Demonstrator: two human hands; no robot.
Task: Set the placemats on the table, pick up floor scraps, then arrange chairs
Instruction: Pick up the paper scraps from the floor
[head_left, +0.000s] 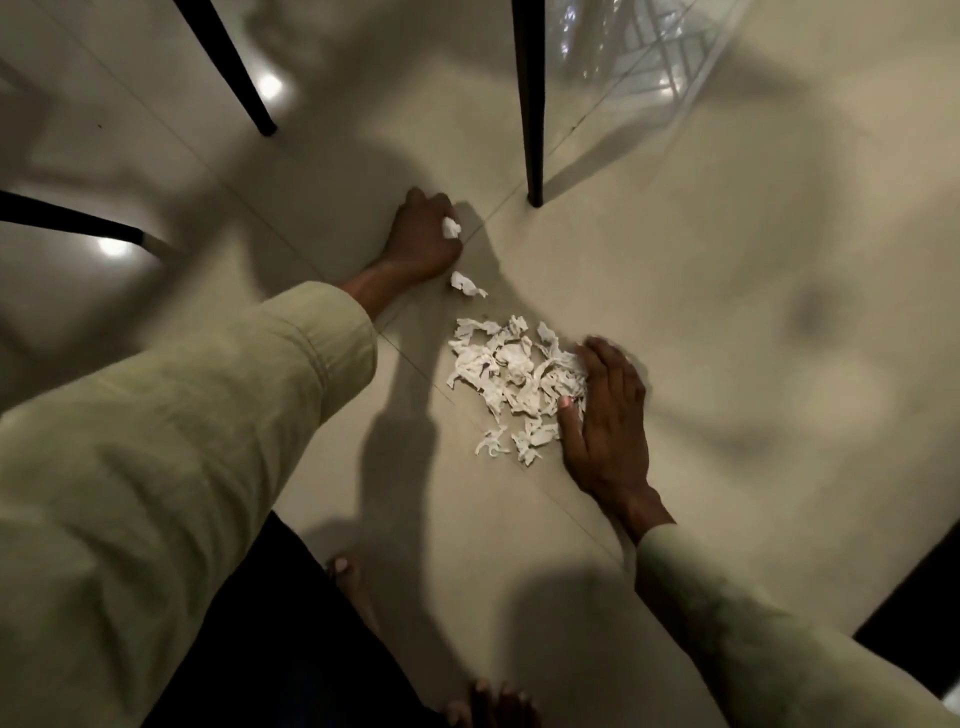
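Note:
A heap of torn white paper scraps (514, 371) lies on the pale tiled floor (727, 312) in the middle of the view. My right hand (608, 415) rests flat against the heap's right side, fingers straight and thumb touching the scraps. Farther away, my left hand (423, 236) is down near the floor with its fingers curled round one white scrap (451, 227). A single loose scrap (466, 284) lies between that hand and the heap. Both arms wear light green sleeves.
Black chair legs stand close by: one (532, 104) just right of my left hand, one (234, 67) at the upper left, one (72, 221) at the left edge. My bare feet (488, 701) are at the bottom. A dark edge (914, 597) shows at lower right.

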